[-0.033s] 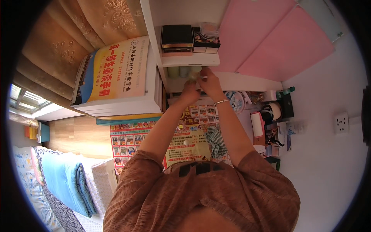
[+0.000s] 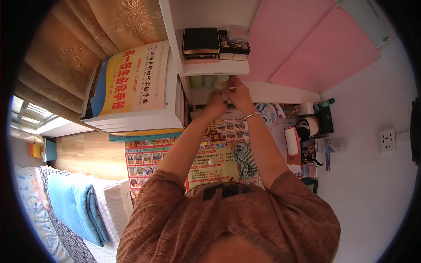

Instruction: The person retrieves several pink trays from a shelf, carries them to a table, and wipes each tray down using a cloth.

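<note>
Under the white shelf point(image 2: 215, 69), both my hands are together at a small pale yellow-green bottle point(image 2: 222, 83). My left hand point(image 2: 216, 105) closes on its lower part from the near side. My right hand point(image 2: 239, 94), with a bracelet at the wrist, is closed at its right side, fingers bent against it. Shade and my fingers hide much of the bottle, so its exact shape is unclear. Just left of it stand a green bottle point(image 2: 197, 82) and a grey-blue bottle point(image 2: 208, 81) in the same compartment.
A black box point(image 2: 201, 40) and a flowered box point(image 2: 233, 51) sit on the shelf above my hands. Thick stacked books point(image 2: 131, 83) rise at the left. On the paper-covered desk lie a striped cloth point(image 2: 245, 161) and a small white ball point(image 2: 211, 161). Several containers line the right side.
</note>
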A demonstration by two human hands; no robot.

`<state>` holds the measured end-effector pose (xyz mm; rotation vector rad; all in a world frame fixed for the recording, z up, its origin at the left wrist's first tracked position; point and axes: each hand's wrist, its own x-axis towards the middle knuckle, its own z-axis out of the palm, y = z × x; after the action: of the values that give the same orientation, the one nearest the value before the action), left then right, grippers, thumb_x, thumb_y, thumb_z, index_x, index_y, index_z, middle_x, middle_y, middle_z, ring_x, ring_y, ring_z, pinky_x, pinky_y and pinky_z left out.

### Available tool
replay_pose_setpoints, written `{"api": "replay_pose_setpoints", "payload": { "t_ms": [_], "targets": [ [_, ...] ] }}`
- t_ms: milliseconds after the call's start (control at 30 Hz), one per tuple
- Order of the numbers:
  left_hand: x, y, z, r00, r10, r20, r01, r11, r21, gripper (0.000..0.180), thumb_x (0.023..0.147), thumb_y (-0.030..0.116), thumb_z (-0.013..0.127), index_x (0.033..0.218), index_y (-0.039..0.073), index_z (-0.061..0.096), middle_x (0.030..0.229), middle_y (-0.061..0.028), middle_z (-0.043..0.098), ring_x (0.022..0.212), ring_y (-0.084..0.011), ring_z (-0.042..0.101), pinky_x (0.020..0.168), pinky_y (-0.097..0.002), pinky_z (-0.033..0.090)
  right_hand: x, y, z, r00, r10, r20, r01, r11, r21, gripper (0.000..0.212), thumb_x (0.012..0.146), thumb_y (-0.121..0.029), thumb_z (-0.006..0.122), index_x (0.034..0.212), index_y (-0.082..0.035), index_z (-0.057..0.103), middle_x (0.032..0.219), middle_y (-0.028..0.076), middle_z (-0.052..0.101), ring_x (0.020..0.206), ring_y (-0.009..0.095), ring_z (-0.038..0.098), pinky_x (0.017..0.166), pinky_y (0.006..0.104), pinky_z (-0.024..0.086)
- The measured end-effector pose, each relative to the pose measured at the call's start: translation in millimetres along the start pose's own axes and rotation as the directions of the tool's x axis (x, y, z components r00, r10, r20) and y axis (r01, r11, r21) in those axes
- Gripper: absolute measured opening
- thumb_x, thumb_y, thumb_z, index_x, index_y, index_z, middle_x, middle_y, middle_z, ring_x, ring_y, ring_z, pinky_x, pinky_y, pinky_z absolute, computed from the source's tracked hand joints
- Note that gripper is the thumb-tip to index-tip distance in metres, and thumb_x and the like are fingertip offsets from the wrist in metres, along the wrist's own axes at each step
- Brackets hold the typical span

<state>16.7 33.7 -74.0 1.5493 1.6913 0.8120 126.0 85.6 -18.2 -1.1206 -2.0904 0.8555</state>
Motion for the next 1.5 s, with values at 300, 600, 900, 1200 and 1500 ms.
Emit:
{"api": "replay_pose_setpoints", "payload": {
  "t_ms": [300, 600, 900, 1200, 1500],
  "targets": [
    [-4, 24, 3, 0.989, -0.071, -0.126, 0.081, 0.994, 0.070, 0.045, 0.074, 0.015, 0.056, 0.112, -0.007, 0.044, 0.113, -0.0291, 0.042, 0.106, -0.0409, 0.040, 0.090, -0.0413, 0.036, 24, 31, -3, 0.992, 0.075, -0.098, -0.079, 0.996, -0.041, 0.057, 0.066, -0.018, 0.067, 0.114, -0.004, 0.040, 0.099, 0.018, 0.056, 0.094, 0.035, 0.052, 0.079, 0.0400, 0.043],
    [-1, 33, 3, 0.981, -0.176, -0.084, 0.185, 0.976, 0.113, 0.049, 0.078, 0.015, 0.053, 0.118, -0.007, 0.035, 0.122, -0.0316, 0.027, 0.107, -0.0428, 0.039, 0.088, -0.0425, 0.037, 26, 10, -15, 0.986, 0.164, -0.024, -0.166, 0.977, -0.137, 0.063, 0.065, -0.029, 0.067, 0.116, -0.007, 0.038, 0.101, 0.016, 0.057, 0.092, 0.032, 0.055, 0.074, 0.0382, 0.045],
    [4, 40, 1, 0.992, -0.119, -0.037, 0.124, 0.966, 0.225, 0.040, 0.077, 0.006, 0.049, 0.110, -0.013, 0.034, 0.119, -0.0352, 0.025, 0.098, -0.0445, 0.044, 0.082, -0.0431, 0.041, 28, 14, -6, 0.987, 0.122, -0.108, -0.145, 0.960, -0.239, 0.063, 0.062, -0.033, 0.068, 0.112, -0.007, 0.041, 0.096, 0.014, 0.057, 0.085, 0.032, 0.057, 0.069, 0.0390, 0.046],
    [5, 37, -1, 0.991, -0.077, -0.109, 0.095, 0.981, 0.169, 0.039, 0.074, 0.004, 0.051, 0.110, -0.007, 0.038, 0.112, -0.0285, 0.038, 0.102, -0.0415, 0.042, 0.085, -0.0427, 0.040, 19, 7, -10, 0.974, 0.123, -0.191, -0.169, 0.956, -0.242, 0.055, 0.063, -0.033, 0.067, 0.104, -0.005, 0.043, 0.093, 0.014, 0.057, 0.082, 0.032, 0.057, 0.064, 0.0394, 0.045],
    [13, 46, -3, 0.983, -0.148, -0.106, 0.168, 0.964, 0.207, 0.039, 0.075, 0.005, 0.050, 0.111, -0.005, 0.039, 0.113, -0.0283, 0.038, 0.101, -0.0403, 0.044, 0.084, -0.0414, 0.041, 21, 23, -3, 0.984, 0.036, -0.172, -0.060, 0.989, -0.135, 0.050, 0.067, -0.025, 0.066, 0.104, -0.003, 0.040, 0.100, 0.019, 0.052, 0.086, 0.036, 0.054, 0.068, 0.0407, 0.045]
  ]
}}
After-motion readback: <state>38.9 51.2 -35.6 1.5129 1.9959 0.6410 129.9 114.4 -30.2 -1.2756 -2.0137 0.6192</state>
